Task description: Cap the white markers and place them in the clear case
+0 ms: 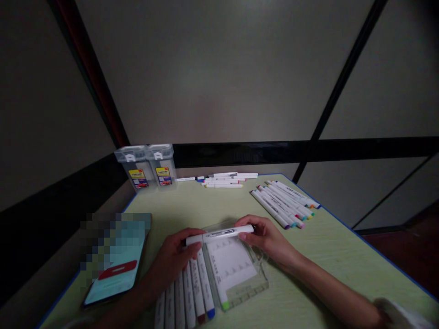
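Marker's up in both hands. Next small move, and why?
Probably turn the held marker lengthwise above the clear case. The left hand and right hand hold it crosswise near its two ends, while the green-tipped marker and the row of markers beside it lie pointing roughly toward the person.

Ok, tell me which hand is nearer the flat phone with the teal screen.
Left. The left hand is to the right of the phone, holding one end of a slim white marker; the right hand is farther right, at the marker's other end.
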`<action>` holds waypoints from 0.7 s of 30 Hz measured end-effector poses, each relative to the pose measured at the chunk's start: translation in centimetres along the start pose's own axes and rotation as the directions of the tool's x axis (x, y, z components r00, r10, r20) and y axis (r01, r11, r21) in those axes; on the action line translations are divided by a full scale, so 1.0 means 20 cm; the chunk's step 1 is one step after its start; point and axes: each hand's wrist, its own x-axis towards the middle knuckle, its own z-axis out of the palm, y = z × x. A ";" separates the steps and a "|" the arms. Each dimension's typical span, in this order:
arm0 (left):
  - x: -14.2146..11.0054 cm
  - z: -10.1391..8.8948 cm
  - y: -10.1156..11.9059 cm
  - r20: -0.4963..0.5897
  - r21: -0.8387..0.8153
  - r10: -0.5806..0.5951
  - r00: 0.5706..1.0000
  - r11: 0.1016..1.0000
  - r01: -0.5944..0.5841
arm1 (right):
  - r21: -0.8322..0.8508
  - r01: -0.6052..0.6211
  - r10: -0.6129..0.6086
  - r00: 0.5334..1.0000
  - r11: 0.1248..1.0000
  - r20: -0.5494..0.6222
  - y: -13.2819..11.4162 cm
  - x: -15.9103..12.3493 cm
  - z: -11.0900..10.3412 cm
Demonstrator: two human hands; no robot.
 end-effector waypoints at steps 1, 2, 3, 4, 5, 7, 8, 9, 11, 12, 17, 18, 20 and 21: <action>0.00 0.00 0.00 0.003 0.002 0.001 1.000 1.000 -0.001 | -0.006 -0.001 0.001 1.000 1.000 -0.002 0.00 0.00 0.00; 0.00 0.00 -0.01 0.004 0.002 0.004 1.000 1.000 -0.004 | -0.016 -0.003 0.003 1.000 1.000 -0.002 0.00 0.00 0.00; 0.00 0.00 -0.01 0.003 0.004 0.007 1.000 1.000 -0.007 | -0.030 -0.004 0.004 1.000 1.000 -0.003 0.00 0.00 0.00; 0.01 0.00 -0.01 0.001 0.010 0.009 1.000 1.000 -0.009 | -0.052 -0.003 0.003 1.000 0.999 -0.002 0.00 0.00 0.00; 0.01 0.00 -0.01 -0.002 0.018 0.012 1.000 1.000 -0.012 | -0.082 0.003 -0.003 1.000 0.997 0.004 0.01 0.00 0.00; 0.01 0.00 -0.01 0.005 0.038 0.023 1.000 0.999 -0.023 | -0.156 0.031 -0.027 0.999 0.987 0.027 0.02 0.00 -0.01; 0.00 0.00 -0.01 0.010 0.045 0.029 1.000 0.999 -0.030 | -0.194 0.054 -0.047 0.998 0.979 0.039 0.02 0.00 -0.01; 0.00 -0.01 0.00 0.014 0.050 0.036 0.999 0.998 -0.037 | -0.237 0.080 -0.070 0.996 0.968 0.051 0.02 -0.01 -0.01; 0.00 -0.01 0.00 0.011 0.049 0.047 0.999 0.998 -0.047 | -0.340 0.135 -0.117 0.990 0.931 0.074 0.01 -0.01 -0.01; 0.00 -0.01 0.00 0.006 0.046 0.054 0.999 0.997 -0.054 | -0.391 0.159 -0.134 0.987 0.907 0.089 0.01 -0.02 0.00; 0.00 0.00 0.00 0.031 0.033 0.107 0.994 0.994 -0.108 | -0.507 0.236 -0.152 0.968 0.829 0.202 -0.03 -0.05 0.01; 0.00 0.00 0.00 0.038 0.031 0.109 0.993 0.993 -0.110 | -0.515 0.250 -0.156 0.963 0.820 0.219 -0.04 -0.05 0.01; 0.00 0.00 0.00 0.039 0.030 0.103 0.994 0.994 -0.104 | -0.535 0.272 -0.167 0.957 0.800 0.238 -0.05 -0.06 0.01; 0.00 0.00 0.00 0.036 0.029 0.099 0.994 0.994 -0.101 | -0.547 0.280 -0.172 0.955 0.789 0.241 -0.05 -0.06 0.01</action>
